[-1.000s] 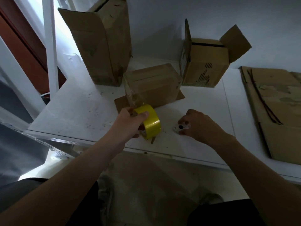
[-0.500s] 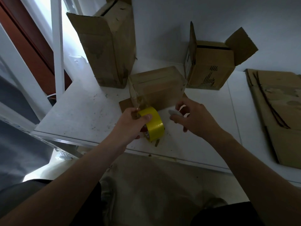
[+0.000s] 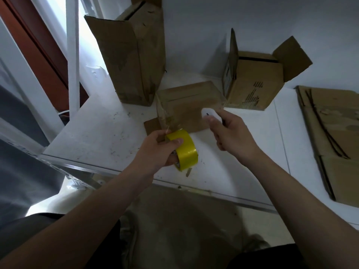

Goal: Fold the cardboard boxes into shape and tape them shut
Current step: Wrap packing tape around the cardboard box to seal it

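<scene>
At the near edge of the tabletop (image 3: 97, 133), in the head view, the left hand (image 3: 153, 152) is wrapped round the yellow tape roll (image 3: 184, 150), its clear strip (image 3: 164, 117) stretched up to the small closed box (image 3: 190, 105) just behind. The right hand (image 3: 233, 134) grips a white cutter (image 3: 211, 115) beside that box. Light cardboard would likely slide under a pull; the thin strip seems clingy, best held taut at the roll.

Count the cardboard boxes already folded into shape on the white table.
3. A tall box stands back left; a small box lies in the middle; an open-flapped box stands back right. The flat cardboard at the right is not counted; its sheets overlap.
</scene>
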A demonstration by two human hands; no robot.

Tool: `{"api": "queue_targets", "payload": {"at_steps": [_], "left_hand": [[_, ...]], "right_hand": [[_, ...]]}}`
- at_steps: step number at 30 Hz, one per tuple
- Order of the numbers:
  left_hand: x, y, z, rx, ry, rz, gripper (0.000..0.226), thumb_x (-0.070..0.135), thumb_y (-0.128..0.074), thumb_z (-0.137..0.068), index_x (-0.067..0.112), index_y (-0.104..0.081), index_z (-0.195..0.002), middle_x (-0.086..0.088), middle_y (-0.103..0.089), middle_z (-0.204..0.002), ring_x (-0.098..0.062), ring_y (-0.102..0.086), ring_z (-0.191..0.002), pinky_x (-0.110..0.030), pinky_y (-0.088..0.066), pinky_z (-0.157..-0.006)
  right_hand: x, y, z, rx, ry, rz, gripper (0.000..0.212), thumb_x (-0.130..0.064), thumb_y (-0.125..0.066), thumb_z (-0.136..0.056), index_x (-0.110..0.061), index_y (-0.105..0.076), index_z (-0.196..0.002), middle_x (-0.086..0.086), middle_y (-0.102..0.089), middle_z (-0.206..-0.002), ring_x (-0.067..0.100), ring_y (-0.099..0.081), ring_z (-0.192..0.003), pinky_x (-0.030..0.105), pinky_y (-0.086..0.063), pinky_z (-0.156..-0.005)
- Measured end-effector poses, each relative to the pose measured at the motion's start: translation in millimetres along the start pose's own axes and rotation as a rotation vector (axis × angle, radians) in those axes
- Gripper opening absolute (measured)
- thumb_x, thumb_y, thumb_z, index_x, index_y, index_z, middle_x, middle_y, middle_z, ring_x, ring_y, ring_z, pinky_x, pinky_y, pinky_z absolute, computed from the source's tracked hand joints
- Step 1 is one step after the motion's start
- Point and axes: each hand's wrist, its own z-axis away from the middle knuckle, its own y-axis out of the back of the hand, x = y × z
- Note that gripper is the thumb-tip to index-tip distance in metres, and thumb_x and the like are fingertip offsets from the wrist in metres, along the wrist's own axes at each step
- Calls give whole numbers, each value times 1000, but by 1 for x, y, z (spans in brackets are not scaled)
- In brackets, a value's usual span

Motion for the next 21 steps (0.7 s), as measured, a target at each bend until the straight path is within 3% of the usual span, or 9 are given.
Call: {"api": "queue_targets", "payload": {"at_steps": [2,4,6,10,12,17,21], "left_hand": [[0,0,0,-7,-4,0,52,24,-75,-91,20,-52,-137,-3,-63,-125,-26,-72,-98,-22,-57,-57],[0,0,1,-11,-8,-17,54,25,-75,-91,21,-51,-139,-3,-63,-125,-26,-72,-98,-23,-57,-58],[0,1,1,-15,-12,-22,54,26,-75,-91,21,-51,-138,-3,-63,-124,-25,-72,-98,-22,-57,-58],[-2,2,1,-29,-20,-22,50,26,-75,-91,23,-52,-135,-1,-66,-120,-23,-72,-96,-22,-57,-57],[-2,3,1,-38,-29,-34,50,27,-75,-91,24,-52,-135,3,-66,-117,-21,-72,-94,-21,-57,-57],[-4,4,3,-57,-47,-62,55,30,-74,-90,24,-50,-139,0,-65,-122,-20,-72,-97,-18,-57,-58],[-4,4,4,-63,-38,-34,56,29,-76,-89,25,-51,-139,0,-67,-121,-21,-73,-96,-18,-56,-58]], "right_hand": [[-5,-6,-1,-68,-13,-77,18,-30,-51,-106,-38,-66,-99,-9,-58,-65,6,-46,-47,27,-36,-49],[-12,-11,-2,-153,-8,-157,23,-22,-47,-107,-25,-64,-123,7,-68,-81,17,-50,-46,28,-39,-42],[-16,-17,-4,-187,18,-170,27,-15,-46,-108,-17,-61,-130,11,-69,-86,19,-49,-45,27,-39,-41],[-19,-27,-11,-70,107,-111,17,-17,-56,-104,-16,-70,-114,-2,-60,-64,11,-45,-41,21,-34,-40],[-20,-30,-13,-24,134,-99,14,-21,-62,-101,-16,-73,-107,1,-62,-61,14,-48,-36,20,-36,-38],[-21,-36,-16,23,98,-190,7,-22,-71,-95,-22,-77,-98,8,-70,-64,26,-66,-48,27,-50,-43],[-18,-38,-19,70,105,-160,9,-24,-75,-91,-22,-78,-99,1,-72,-69,19,-69,-55,24,-52,-49]]}}
